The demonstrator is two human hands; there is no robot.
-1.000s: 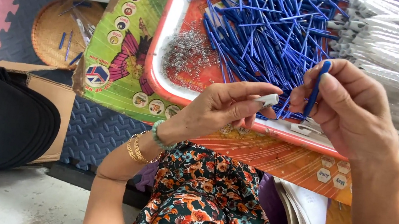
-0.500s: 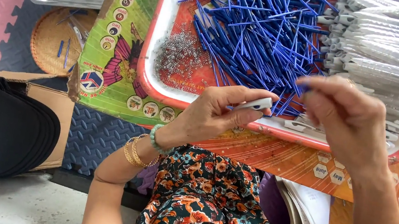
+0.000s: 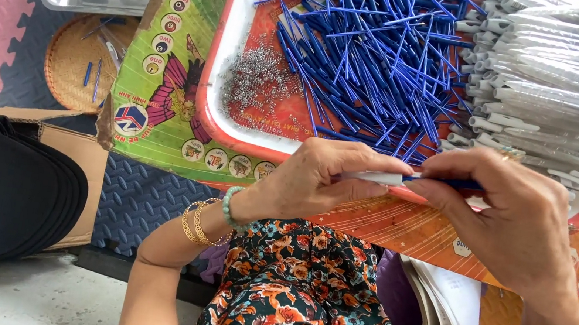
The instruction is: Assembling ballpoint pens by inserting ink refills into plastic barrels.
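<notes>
Hands, pair, meeting over the near rim of the red tray (image 3: 215,112). Left hand (image 3: 317,181) pinches a white pen barrel (image 3: 377,176); right hand (image 3: 521,215) is closed on a blue refill (image 3: 443,181), its tip at the barrel mouth. Loose blue refills (image 3: 371,54), springs (image 3: 259,80) and white barrels (image 3: 561,79) fill the tray. Handling: best kept coaxial, fed straight, unforced.

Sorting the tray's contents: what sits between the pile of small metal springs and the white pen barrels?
The heap of blue refills fills that stretch between the springs and white pen barrels, shown in the head view.
</notes>
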